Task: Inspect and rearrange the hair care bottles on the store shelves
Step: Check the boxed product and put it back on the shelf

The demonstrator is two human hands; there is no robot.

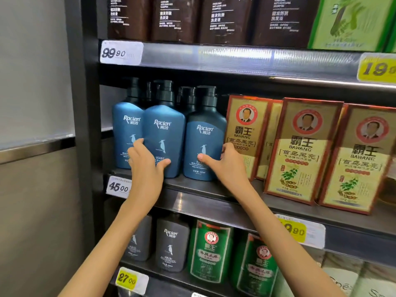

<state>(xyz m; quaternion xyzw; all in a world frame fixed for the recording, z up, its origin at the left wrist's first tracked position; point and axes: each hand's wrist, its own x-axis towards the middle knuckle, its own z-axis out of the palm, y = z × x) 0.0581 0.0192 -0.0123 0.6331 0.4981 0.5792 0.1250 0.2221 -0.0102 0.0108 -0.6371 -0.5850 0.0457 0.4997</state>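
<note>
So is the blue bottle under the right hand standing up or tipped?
Upright. The blue bottle stands on the shelf, pump on top, right hand around its lower part.

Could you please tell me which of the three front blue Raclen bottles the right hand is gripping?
The rightmost bottle, beside the gold Bawang boxes: the right hand clasps its lower part. The left hand holds the middle bottle.

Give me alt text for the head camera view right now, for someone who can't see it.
Two bare hands grip blue Raclen pump bottles on the middle store shelf: the left hand wraps the middle bottle, the right hand holds the right bottle. A third blue bottle stands at left, gold Bawang boxes at right, and grey and green bottles sit below.
</note>
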